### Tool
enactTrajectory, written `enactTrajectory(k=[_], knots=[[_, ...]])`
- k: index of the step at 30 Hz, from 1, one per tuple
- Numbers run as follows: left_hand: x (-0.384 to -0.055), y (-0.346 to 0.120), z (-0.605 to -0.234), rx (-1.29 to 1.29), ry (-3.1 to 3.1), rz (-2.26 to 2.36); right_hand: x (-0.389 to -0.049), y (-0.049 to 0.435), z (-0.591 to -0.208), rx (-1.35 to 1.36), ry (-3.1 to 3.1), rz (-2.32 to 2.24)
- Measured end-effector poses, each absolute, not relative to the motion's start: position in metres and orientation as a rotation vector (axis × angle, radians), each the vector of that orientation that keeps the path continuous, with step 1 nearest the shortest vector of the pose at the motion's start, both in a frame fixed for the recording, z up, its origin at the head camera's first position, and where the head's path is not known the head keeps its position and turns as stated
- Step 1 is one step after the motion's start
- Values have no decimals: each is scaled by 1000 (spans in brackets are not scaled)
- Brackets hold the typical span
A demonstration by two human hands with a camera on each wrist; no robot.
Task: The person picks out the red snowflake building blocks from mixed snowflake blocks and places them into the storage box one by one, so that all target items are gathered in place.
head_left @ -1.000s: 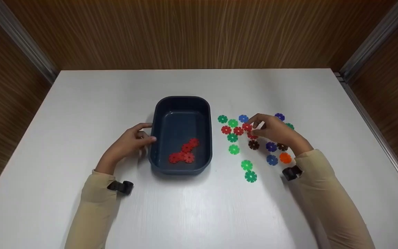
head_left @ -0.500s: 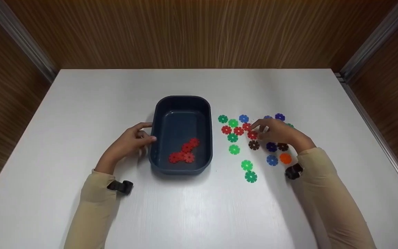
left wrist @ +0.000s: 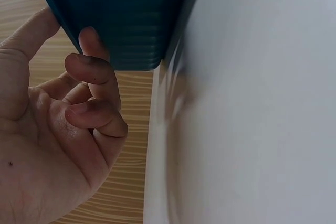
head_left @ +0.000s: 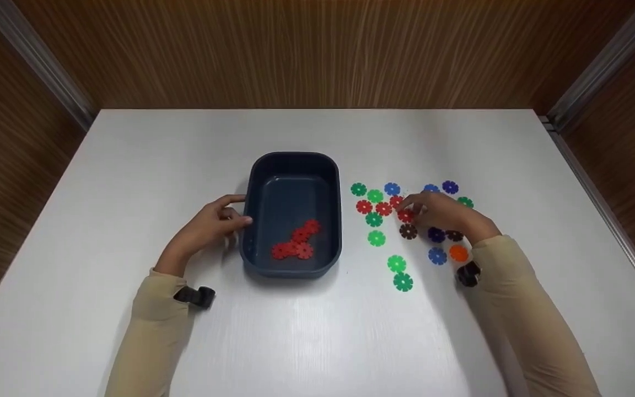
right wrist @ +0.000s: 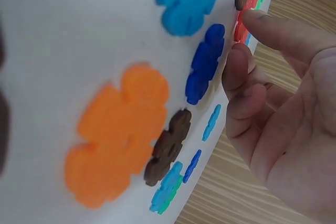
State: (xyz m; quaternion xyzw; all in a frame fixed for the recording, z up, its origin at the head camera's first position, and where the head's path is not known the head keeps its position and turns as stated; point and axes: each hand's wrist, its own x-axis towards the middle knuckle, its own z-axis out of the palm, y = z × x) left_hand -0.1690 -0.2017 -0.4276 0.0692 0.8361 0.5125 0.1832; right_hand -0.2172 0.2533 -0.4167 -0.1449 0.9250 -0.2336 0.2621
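On the outer left side of a dark blue plastic bin (head_left: 293, 274), my left hand (head_left: 202, 227) holds the rim, thumb at the edge and fingers against the wall. In the left wrist view, the thumb (left wrist: 39, 32) meets the bin's edge while several fingers curl below it. Red notched discs (head_left: 303, 251) lie in the bin near its front. To the right, my right hand (head_left: 441, 214) hovers low over a red notched disc (head_left: 405, 216), fingertips around or touching it; nothing is seen lifted. Two more red discs (head_left: 364, 207) and a partly covered one lie beside it.
Green discs (head_left: 376, 238), blue discs (head_left: 437, 256), brown discs (head_left: 408, 231) and an orange disc (head_left: 458, 253) lie flat around the right hand on the white table (head_left: 273, 342). A wood-grain panel (head_left: 317, 55) stands behind the table.
My right hand has shifted slightly right and forward-down, from the upper red disc to the red disc below it. The left hand and bin keep their place; the head view shifts slightly.
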Motion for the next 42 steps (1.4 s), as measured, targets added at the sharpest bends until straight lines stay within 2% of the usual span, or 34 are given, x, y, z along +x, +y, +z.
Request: enactTrajectory(k=[42], knots=[[-174,-202,-429,200,2369,1444,-221,245,-423,-374,2495,-594]])
